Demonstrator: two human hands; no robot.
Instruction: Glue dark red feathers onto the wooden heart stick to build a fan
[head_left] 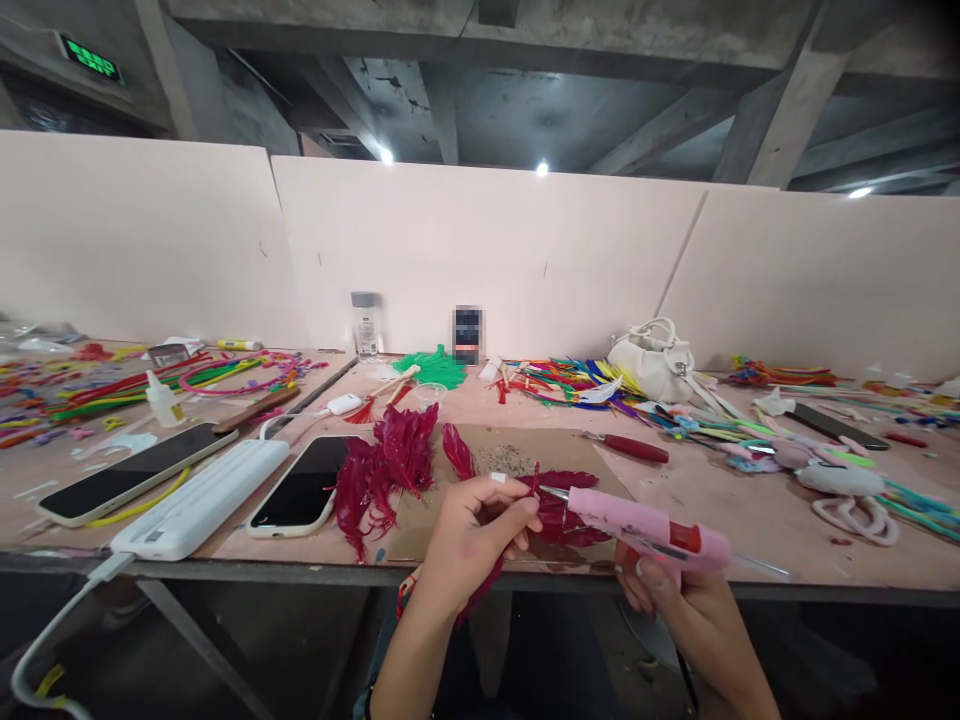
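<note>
My left hand (480,535) is closed in a pinch on a thin red stem (536,478) that pokes up past the fingertips. Dark red feathers (480,592) hang below this hand, and it is hidden whether they join the stem. In my right hand (664,590) is a pink hot glue gun (622,515), its fingers wrapped round the handle. The metal nozzle (555,492) points left and is at the stem, perhaps touching it. Behind the nozzle, more dark red feathers (559,482) lie on a brown cardboard sheet (577,450).
A feather pile (401,450), a phone (296,490), a power bank (202,500) and another phone (135,470) lie to the left. A red-handled craft knife (634,447) rests behind the glue gun. A white bag (652,360) and pipe cleaners (555,385) stand before the partition.
</note>
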